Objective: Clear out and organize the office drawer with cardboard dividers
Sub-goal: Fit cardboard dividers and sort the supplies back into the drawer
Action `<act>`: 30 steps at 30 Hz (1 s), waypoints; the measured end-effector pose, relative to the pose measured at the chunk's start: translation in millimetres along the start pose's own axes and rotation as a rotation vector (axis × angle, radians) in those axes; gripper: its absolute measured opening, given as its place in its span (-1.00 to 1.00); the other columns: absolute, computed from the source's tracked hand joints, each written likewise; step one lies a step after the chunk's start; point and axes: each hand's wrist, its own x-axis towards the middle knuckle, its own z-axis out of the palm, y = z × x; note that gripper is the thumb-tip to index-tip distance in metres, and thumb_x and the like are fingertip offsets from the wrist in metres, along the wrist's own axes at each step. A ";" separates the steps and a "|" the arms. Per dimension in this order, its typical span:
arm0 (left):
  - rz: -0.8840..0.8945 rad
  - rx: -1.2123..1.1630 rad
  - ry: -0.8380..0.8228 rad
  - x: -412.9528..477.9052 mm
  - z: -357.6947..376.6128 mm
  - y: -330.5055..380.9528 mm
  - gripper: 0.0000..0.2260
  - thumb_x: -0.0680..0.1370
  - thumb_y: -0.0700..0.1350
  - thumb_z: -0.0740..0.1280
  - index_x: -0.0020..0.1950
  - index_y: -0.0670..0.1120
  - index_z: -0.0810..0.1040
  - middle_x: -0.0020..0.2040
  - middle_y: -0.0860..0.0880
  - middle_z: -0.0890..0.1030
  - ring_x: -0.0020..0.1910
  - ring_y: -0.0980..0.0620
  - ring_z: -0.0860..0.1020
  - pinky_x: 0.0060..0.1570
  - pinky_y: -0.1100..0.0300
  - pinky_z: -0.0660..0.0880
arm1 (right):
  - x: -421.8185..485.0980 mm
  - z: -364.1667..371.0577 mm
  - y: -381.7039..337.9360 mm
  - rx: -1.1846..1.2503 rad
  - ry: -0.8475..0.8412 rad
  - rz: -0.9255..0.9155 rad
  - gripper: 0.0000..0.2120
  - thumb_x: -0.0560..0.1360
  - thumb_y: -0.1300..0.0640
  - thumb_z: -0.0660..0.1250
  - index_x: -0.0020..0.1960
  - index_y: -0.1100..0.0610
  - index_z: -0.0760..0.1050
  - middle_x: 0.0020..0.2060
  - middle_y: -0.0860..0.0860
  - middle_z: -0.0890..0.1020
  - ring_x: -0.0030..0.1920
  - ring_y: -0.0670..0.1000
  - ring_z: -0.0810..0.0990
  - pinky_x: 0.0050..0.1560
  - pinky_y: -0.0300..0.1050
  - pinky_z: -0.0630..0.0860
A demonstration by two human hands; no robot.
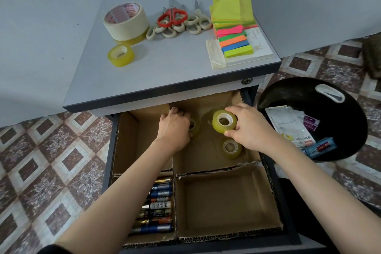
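Inside the far right cardboard compartment (206,156) of the open dark grey drawer (111,150), both hands are on tape rolls.
The right hand (247,128) has its fingers clamped on a tilted yellowish clear tape roll (223,120). The left hand (175,128) curls its fingers around a second clear roll (194,128), mostly hidden. A third clear roll (232,148) lies flat just beside them. Assorted batteries (158,206) fill the near left compartment, and a round black bin (309,93) stands to the drawer's right.

Yellow-clear tape roll (223,121), brown cardbd dividers (216,169), red-handled scissors (172,17), neon sticky notes (231,11), black bin (288,85), brown/white diamond floor tiles (51,150)
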 end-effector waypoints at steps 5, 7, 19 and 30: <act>0.021 -0.032 0.009 -1.2 -0.2 -1.3 -0.49 0.56 0.00 0.29 0.47 -0.04 0.24 0.44 -0.05 0.33 0.45 -0.07 0.17 0.39 -0.03 0.17 | -2.2 -0.4 -0.4 -0.050 -0.022 -0.034 -0.40 0.44 0.15 0.41 0.42 0.11 0.29 0.28 0.04 0.40 0.22 0.08 0.44 0.20 -0.08 0.38; 0.046 -0.089 0.024 -6.9 -1.1 -2.5 -0.46 0.56 0.03 0.27 0.49 0.00 0.20 0.48 -0.02 0.24 0.48 -0.05 0.11 0.42 -0.05 0.11 | -3.5 1.0 -1.5 -0.091 -0.027 -0.053 -0.42 0.42 0.20 0.41 0.40 0.10 0.32 0.23 0.02 0.42 0.17 0.08 0.48 0.14 -0.07 0.44; 0.079 -0.481 0.213 -75.9 26.9 -1.3 -0.37 0.56 0.20 0.12 0.54 0.04 -0.05 0.48 0.17 -0.31 0.44 0.23 -0.37 0.38 0.30 -0.22 | -14.5 17.0 -18.2 -0.525 -0.234 -0.106 -0.59 0.48 0.31 0.23 0.31 0.18 0.32 0.05 0.08 0.55 0.05 0.11 0.54 -0.08 -0.08 0.42; 0.034 -0.480 0.179 -76.6 24.2 0.7 -0.41 0.56 0.22 0.10 0.53 0.08 0.03 0.53 0.16 -0.19 0.43 0.25 -0.36 0.38 0.19 0.15 | -8.2 23.0 -18.6 -0.561 -0.301 -0.070 -0.45 0.46 0.29 0.27 0.40 0.12 0.20 0.16 0.09 0.49 0.16 0.11 0.47 0.06 -0.07 0.42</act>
